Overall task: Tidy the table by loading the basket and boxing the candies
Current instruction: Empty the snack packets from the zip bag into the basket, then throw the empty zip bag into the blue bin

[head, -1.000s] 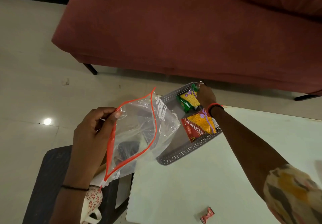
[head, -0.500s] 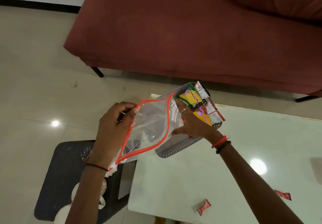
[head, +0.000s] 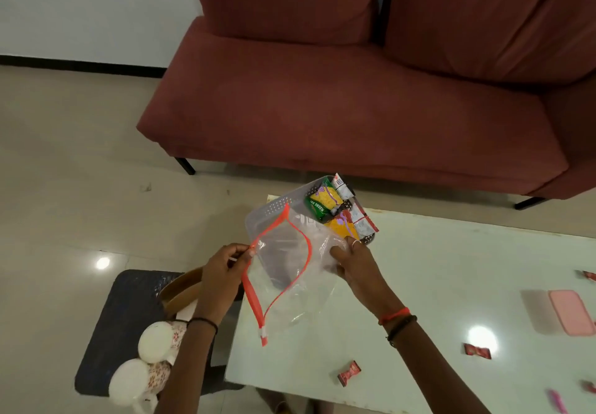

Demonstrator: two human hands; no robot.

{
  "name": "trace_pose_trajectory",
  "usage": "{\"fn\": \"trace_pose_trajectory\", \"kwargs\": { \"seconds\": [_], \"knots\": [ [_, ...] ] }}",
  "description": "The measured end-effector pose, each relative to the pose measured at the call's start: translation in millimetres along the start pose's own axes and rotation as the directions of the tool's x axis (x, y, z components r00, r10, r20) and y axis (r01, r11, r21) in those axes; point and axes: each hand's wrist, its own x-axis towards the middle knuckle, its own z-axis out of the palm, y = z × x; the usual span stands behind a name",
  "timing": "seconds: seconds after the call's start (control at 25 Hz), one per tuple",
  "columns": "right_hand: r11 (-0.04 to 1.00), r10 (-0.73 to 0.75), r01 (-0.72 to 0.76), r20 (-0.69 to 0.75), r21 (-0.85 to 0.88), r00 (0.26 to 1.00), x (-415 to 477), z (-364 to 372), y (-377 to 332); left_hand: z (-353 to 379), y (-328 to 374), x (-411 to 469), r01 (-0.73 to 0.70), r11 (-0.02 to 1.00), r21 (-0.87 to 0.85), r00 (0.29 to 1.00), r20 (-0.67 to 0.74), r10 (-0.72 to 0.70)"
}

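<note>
A clear zip bag (head: 290, 268) with an orange seal hangs over the table's left end, mouth gaping. My left hand (head: 225, 271) pinches its orange edge on the left, and my right hand (head: 351, 265) grips the plastic on the right. Behind the bag stands a grey perforated basket (head: 277, 207) holding a green-and-yellow snack packet (head: 322, 202), an orange packet (head: 342, 226) and small white sachets (head: 361, 225). Red wrapped candies (head: 349, 373) (head: 477, 350) lie on the white table (head: 435, 278). A pink box (head: 571, 315) sits at the right.
A dark red sofa (head: 338, 107) stands beyond the table. To the left, a black stool (head: 122, 317) carries two white floral mugs (head: 158, 341) and a brown bowl (head: 183, 288). More candies lie at the table's right edge (head: 588, 274).
My right hand left the basket and took hold of the bag's right side. The bag moved right, over the table in front of the basket. The view rose, showing more table and sofa.
</note>
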Motion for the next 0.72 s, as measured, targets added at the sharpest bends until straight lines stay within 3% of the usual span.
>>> {"fn": "trace_pose_trajectory", "kwargs": {
  "seconds": [0.12,0.24,0.32,0.36,0.44,0.52,0.56,0.6,0.72],
  "knots": [
    [0.962,0.099,-0.099,0.012,0.255,0.995,-35,-2,-10,16,-2,-29,0.162,0.977,-0.135,0.977,0.164,-0.139],
    [0.857,0.218,-0.256,0.136,0.448,0.967,-70,-4,-15,30,-3,-64,0.331,0.879,-0.343,0.887,0.433,-0.164],
    [0.821,0.232,-0.308,0.212,0.480,0.949,-95,-7,-19,36,-5,-90,0.382,0.834,-0.398,0.828,0.547,-0.119],
    [0.852,0.227,-0.298,0.209,0.431,0.951,-104,-8,-19,37,-4,-100,0.408,0.802,-0.437,0.815,0.571,-0.104],
    [0.971,0.191,-0.194,0.039,0.142,0.981,-119,-14,-19,38,4,-118,0.410,0.789,-0.458,0.841,0.524,-0.132],
    [0.960,0.058,-0.111,-0.205,-0.256,0.977,-129,-24,-20,38,13,-130,0.308,0.879,-0.363,0.903,0.402,-0.150],
    [0.935,0.005,-0.091,-0.243,-0.342,0.970,-136,-31,-19,37,16,-138,0.237,0.927,-0.291,0.930,0.344,-0.130],
    [0.941,-0.015,-0.068,-0.241,-0.331,0.971,-146,-36,-20,36,18,-148,0.163,0.960,-0.228,0.955,0.281,-0.095],
    [0.982,0.099,-0.100,-0.015,-0.163,0.995,-177,-51,-9,40,21,-177,-0.009,0.997,-0.077,0.994,0.108,0.017]
  ]
}}
